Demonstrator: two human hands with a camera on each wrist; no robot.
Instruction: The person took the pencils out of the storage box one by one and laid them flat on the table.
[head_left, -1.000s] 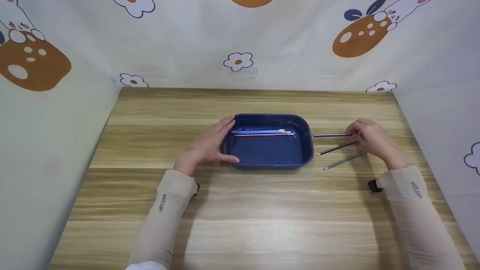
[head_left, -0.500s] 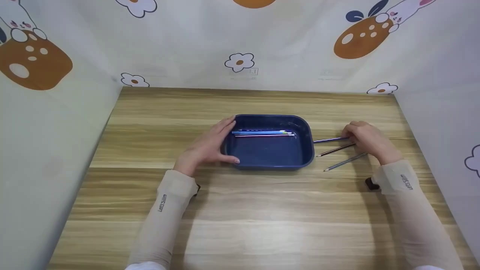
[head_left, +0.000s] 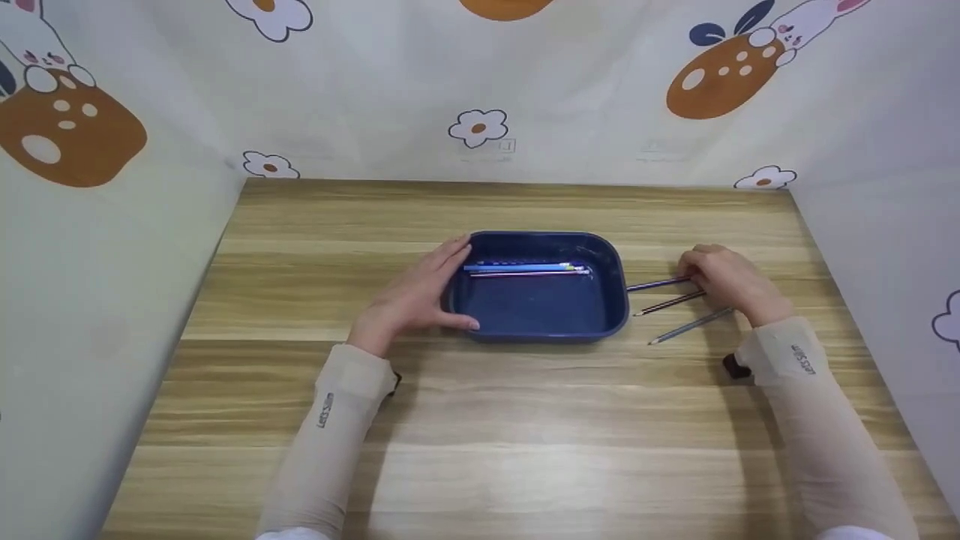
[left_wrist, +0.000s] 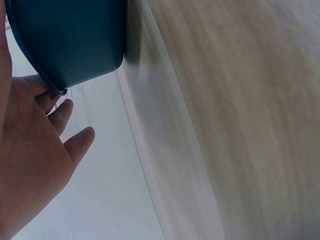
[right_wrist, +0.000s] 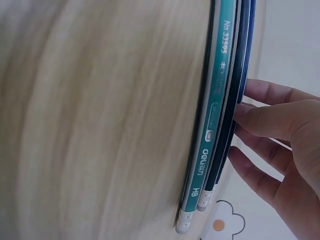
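A dark blue plastic bin (head_left: 540,336) stands mid-table with several pencils (head_left: 517,268) lying lengthwise in it. My left hand (head_left: 411,300) rests against the bin's left end, thumb along the front corner and fingers at the back corner. In the left wrist view, fingers (left_wrist: 61,116) spread beside the rim. To the right of the bin, my right hand (head_left: 731,279) pinches a blue pencil (head_left: 658,284) near its right end. A dark pencil (head_left: 670,303) and a teal pencil (right_wrist: 215,100) marked HB lie alongside it. The thumb overlaps the dark pencil in the right wrist view.
The wood-grain table (head_left: 487,435) is walled by pale printed sheets (head_left: 375,97) at the back and both sides. The blue pencil's left end reaches right up to the bin's right wall.
My right hand has shifted slightly left and nearer, swinging the blue pencil's left end down toward the other two pencils. The left hand and the bin have stayed put.
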